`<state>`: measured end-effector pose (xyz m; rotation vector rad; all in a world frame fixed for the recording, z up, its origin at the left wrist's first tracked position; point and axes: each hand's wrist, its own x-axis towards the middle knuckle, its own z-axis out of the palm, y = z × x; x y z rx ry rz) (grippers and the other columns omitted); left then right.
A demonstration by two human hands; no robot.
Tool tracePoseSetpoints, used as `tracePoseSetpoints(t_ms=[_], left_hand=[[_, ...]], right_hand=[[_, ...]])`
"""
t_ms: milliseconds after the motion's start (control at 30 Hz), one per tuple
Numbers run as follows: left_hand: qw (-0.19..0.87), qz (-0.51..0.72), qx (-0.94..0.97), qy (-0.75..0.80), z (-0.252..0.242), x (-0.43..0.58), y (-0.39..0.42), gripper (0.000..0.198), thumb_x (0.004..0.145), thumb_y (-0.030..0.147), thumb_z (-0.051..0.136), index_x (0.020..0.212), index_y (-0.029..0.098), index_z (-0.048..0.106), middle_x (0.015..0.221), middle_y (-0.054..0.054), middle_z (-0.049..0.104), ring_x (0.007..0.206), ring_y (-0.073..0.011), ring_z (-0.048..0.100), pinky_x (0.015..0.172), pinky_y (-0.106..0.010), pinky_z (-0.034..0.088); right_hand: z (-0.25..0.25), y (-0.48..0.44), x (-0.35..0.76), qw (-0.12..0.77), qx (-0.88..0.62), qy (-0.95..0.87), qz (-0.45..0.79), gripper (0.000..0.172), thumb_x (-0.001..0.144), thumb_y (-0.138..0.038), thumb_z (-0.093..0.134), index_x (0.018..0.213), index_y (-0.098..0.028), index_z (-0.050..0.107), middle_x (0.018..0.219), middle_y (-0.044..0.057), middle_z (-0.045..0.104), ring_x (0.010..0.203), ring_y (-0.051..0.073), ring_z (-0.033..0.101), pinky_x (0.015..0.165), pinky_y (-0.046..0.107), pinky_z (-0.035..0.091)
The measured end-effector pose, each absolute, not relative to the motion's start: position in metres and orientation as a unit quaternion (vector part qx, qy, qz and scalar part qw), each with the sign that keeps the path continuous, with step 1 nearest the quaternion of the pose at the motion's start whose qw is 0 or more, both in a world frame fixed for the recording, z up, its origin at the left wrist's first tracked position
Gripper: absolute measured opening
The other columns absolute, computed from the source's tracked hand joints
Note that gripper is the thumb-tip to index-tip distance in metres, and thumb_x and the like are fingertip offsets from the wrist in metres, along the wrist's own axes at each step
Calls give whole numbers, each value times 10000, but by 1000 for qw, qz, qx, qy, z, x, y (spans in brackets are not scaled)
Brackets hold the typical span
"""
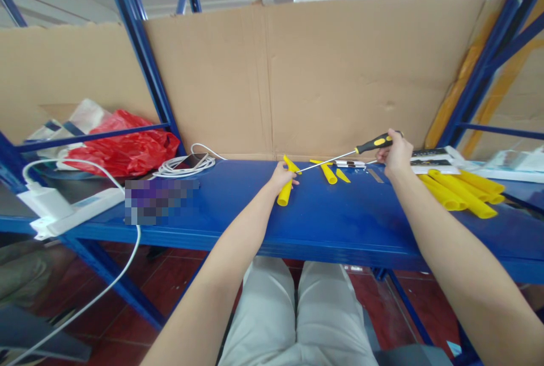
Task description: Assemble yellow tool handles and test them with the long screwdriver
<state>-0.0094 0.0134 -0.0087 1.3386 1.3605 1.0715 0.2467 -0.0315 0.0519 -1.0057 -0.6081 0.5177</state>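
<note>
My left hand is closed around a short yellow tube on the blue shelf. The tube's far end looks cut to a slanted tip. In my right hand is a long screwdriver with a black and yellow handle. Its thin metal shaft slopes down to the left, and the tip meets the tube by my left fingers; whether it has gone into the tube I cannot tell. Just right of the tube lie another yellow tube and a small pointed yellow piece.
Several yellow tubes lie at the right. A flat metal strip rests near my right hand. At the left are a coiled white cable, a red plastic bag and a white power strip. Cardboard stands behind the blue shelf.
</note>
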Motion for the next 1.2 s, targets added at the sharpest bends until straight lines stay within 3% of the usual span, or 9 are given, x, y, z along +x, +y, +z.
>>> tracePoseSetpoints(t_ms=[300,1200], left_hand=[[513,419,519,541,-6,-11,11,480,879,11,549,1288,200,383,1042,-71,701,474,-75,635,426,-157,419],[509,408,556,515,-6,-7,6,533,846,-14,526,1304,212,373,1104,-80,709,486,-65,628,376,-129,378]], right_hand=[[58,-40,242,827,-444,-243,244,219,958,-246,466,742,-254,427,399,-96,335,307,97,321,263,194,220],[59,-43,238,826,-460,-237,224,217,976,-206,446,762,-232,418,392,-104,349,308,91,322,316,202,221]])
